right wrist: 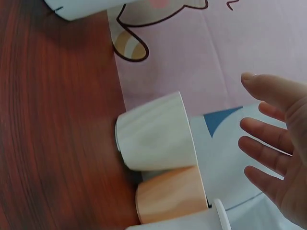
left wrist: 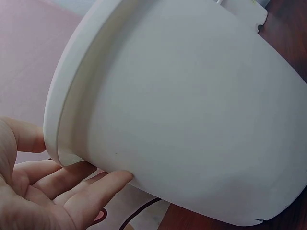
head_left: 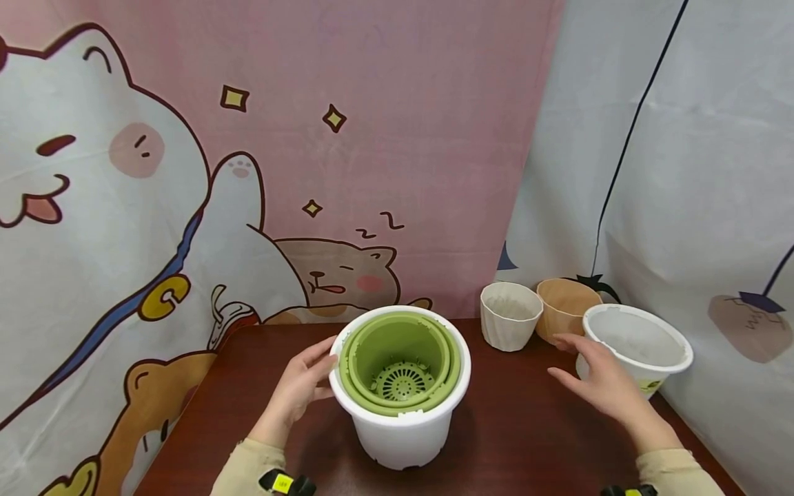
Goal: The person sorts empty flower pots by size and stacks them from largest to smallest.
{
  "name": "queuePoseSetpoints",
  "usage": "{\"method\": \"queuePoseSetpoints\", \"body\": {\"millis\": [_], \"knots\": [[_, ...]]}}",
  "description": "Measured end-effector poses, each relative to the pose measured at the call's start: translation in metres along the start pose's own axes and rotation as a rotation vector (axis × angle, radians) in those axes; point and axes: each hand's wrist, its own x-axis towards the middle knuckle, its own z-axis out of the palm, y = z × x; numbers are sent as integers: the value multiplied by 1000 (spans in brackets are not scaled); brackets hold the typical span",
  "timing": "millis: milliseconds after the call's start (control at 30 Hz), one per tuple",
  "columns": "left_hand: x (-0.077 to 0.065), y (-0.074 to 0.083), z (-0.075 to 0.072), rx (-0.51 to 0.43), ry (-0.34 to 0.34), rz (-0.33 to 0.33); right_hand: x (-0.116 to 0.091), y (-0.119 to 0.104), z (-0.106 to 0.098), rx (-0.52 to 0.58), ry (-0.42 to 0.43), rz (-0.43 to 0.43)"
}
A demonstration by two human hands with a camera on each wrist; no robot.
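A white plastic flowerpot (head_left: 403, 437) stands upright on the table, with green pots (head_left: 353, 362) nested inside it, the innermost showing a slotted bottom. My left hand (head_left: 296, 386) holds the flowerpot by its left rim; the left wrist view shows the thumb at the rim and the fingers (left wrist: 103, 191) against the outer wall. On the right, my right hand (head_left: 598, 379) is in the air with fingers spread and nothing in it. It is nearest to another white pot (head_left: 645, 341), partly covering that pot in the head view.
A small cream pot (head_left: 510, 320) with faceted sides and a peach pot (head_left: 567, 310) stand side by side at the back right of the dark red-brown table (head_left: 496, 427). A cartoon-printed cloth (head_left: 434, 172) hangs close behind and along the sides.
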Motion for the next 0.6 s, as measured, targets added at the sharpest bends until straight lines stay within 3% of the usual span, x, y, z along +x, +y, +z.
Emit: {"method": "queuePoseSetpoints", "body": {"millis": [600], "knots": [[0,1,1,14,8,-2,-5,33,-33,-142,-33,129]]}}
